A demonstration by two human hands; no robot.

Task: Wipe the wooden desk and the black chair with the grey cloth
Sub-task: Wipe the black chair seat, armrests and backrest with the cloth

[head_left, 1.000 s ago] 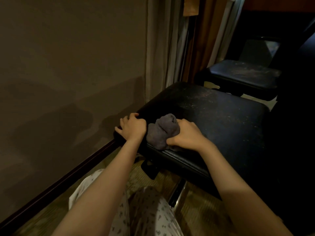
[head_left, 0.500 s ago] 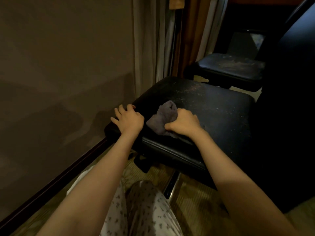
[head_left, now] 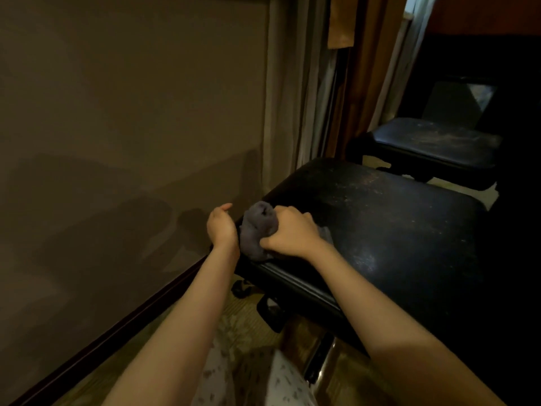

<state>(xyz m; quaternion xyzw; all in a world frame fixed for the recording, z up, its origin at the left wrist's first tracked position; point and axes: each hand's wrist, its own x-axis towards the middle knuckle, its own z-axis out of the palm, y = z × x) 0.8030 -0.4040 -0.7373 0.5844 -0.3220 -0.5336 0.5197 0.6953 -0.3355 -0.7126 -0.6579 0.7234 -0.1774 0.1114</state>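
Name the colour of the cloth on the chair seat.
The cloth is grey, slightly purplish, gripped by the right hand; head view shows it.

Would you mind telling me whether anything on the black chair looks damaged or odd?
The black chair seat is flecked with pale specks and scuff-like patches; dust or wear, I cannot tell. The right hand grips the grey cloth at its near left corner.

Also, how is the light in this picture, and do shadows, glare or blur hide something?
Head view: the light is dim and warm. Soft shadows lie on the wall. A faint sheen sits on the chair near its front edge. The far right is almost black, so detail is lost there. The cloth looks slightly blurred.
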